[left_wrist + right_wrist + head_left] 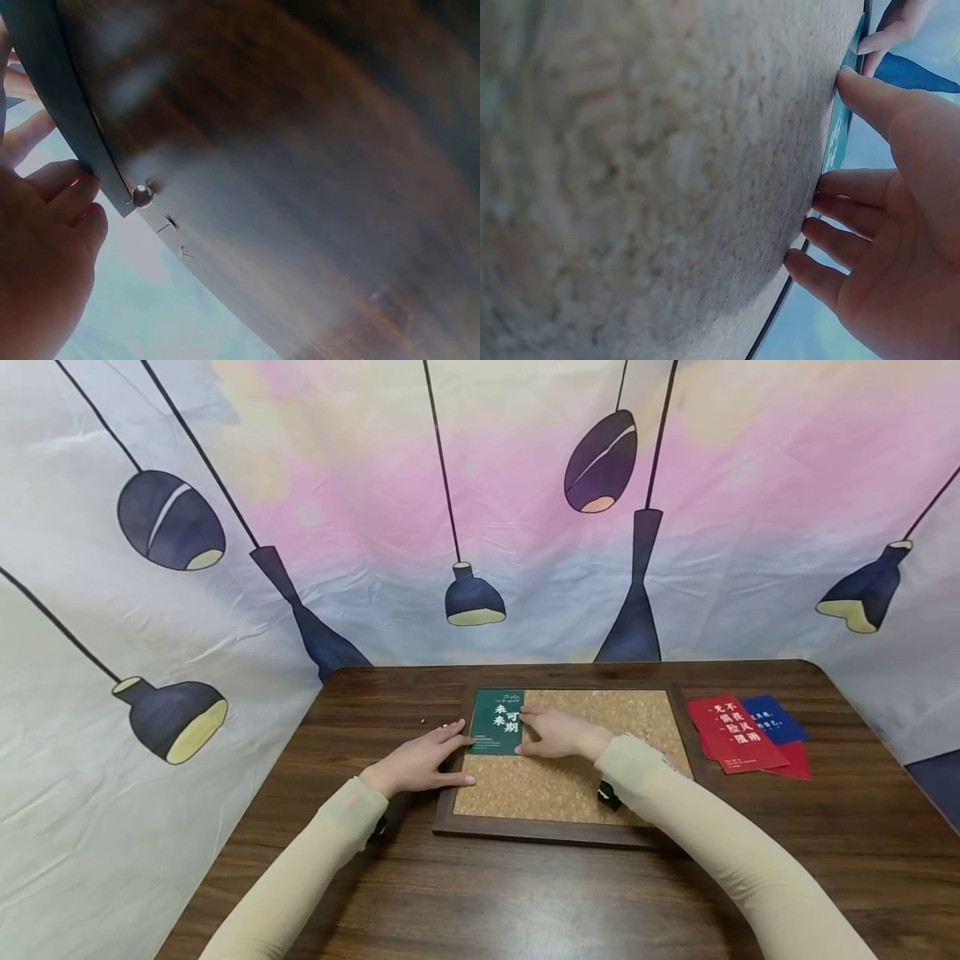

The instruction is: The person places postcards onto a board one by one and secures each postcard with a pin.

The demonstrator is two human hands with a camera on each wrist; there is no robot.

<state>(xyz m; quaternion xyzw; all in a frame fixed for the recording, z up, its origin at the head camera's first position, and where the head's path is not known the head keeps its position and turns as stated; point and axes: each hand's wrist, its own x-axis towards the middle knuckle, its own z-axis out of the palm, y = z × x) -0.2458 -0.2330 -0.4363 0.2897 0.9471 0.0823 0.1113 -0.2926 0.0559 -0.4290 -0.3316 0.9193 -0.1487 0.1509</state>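
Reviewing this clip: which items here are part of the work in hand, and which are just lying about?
In use:
- green card, at the cork board's far left corner
- cork board
- left hand at the card's left edge
- right hand at its right edge

Lying about:
- red cards and blue card, right of the board
- loose pins on the table

Well to the right of the hands, a fanned stack of red cards [737, 733] and one blue card [772, 718] lies on the dark wooden table [525, 893], with a lamp-printed fabric backdrop [337, 510] beyond the hands.
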